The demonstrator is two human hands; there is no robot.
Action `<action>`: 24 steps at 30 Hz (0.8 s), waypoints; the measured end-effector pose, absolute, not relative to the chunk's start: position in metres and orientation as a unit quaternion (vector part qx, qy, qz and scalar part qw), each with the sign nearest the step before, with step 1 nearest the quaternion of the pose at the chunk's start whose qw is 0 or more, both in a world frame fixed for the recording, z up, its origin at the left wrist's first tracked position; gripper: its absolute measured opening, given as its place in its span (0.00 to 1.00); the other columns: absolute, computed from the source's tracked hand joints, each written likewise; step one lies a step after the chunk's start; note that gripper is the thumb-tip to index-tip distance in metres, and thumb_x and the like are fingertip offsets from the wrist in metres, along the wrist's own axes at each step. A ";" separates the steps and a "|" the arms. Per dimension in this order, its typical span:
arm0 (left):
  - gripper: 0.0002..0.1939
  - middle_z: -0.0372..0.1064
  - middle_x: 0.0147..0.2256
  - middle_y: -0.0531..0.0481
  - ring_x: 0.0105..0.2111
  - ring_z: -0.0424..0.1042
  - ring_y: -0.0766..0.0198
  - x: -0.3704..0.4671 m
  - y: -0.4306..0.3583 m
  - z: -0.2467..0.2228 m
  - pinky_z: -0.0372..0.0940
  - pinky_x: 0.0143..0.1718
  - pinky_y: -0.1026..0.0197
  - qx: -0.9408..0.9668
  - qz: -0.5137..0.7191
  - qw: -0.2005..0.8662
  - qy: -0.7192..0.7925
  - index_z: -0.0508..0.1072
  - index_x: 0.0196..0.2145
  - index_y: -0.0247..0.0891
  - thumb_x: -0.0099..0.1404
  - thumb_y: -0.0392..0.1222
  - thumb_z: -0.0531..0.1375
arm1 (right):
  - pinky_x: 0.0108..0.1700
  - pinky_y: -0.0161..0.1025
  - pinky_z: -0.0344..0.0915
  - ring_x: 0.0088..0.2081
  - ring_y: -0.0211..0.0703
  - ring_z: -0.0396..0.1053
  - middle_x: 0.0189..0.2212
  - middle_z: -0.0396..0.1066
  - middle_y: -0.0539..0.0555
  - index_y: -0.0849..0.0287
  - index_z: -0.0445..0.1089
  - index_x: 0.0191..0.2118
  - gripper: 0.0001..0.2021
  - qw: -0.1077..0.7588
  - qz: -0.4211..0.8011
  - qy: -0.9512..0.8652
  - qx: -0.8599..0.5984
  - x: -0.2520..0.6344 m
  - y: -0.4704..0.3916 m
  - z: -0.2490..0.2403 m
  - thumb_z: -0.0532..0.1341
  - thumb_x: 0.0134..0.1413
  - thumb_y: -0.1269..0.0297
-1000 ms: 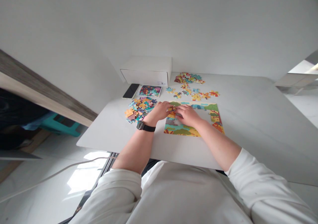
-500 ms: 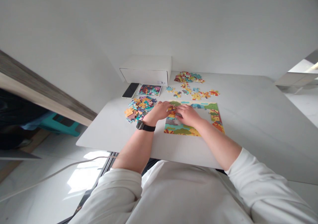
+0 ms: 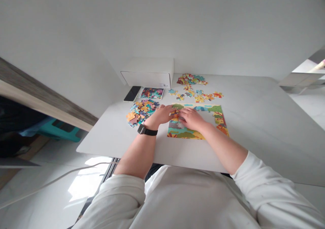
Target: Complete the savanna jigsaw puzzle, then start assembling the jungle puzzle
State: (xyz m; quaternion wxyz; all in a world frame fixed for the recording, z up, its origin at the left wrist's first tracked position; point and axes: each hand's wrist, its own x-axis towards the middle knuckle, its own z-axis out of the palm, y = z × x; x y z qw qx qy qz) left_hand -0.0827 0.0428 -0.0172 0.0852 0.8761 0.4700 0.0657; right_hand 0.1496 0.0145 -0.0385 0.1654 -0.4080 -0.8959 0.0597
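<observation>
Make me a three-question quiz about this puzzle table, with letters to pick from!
1. Where is the black phone?
A. left of the small picture card
B. on the puzzle
C. on the floor

2. What colour is the box at the back of the table?
A. red
B. white
C. green

3. What are the hands doing?
A. waving in the air
B. holding the phone
C. resting on the puzzle's left part

Answers: 1 A, the phone lies just left of the card, in front of the box. 2 B, the box is plain white. 3 C, the left hand and the right hand both lie on the half-built puzzle, fingertips close together.
</observation>
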 end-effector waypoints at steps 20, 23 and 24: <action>0.27 0.76 0.63 0.44 0.64 0.74 0.46 -0.089 0.052 -0.017 0.64 0.69 0.49 0.842 0.106 0.110 0.518 0.78 0.65 0.48 0.68 0.44 0.67 | 0.71 0.58 0.65 0.68 0.58 0.69 0.68 0.71 0.60 0.50 0.77 0.65 0.20 0.151 0.082 -0.865 -0.472 0.205 0.021 -0.017 0.65 0.70 0.60; 0.22 0.76 0.64 0.44 0.65 0.74 0.47 -0.090 0.055 -0.019 0.62 0.71 0.48 0.854 0.110 0.120 0.494 0.82 0.60 0.49 0.69 0.45 0.67 | 0.71 0.59 0.65 0.68 0.58 0.69 0.67 0.73 0.59 0.50 0.77 0.64 0.20 0.168 0.070 -0.846 -0.502 0.251 0.027 -0.014 0.63 0.71 0.59; 0.21 0.76 0.64 0.44 0.65 0.74 0.47 -0.090 0.056 -0.020 0.62 0.71 0.47 0.855 0.112 0.122 0.492 0.83 0.58 0.49 0.68 0.45 0.67 | 0.71 0.60 0.65 0.67 0.59 0.70 0.66 0.74 0.59 0.51 0.78 0.64 0.20 0.164 0.063 -0.840 -0.514 0.267 0.028 -0.016 0.63 0.70 0.60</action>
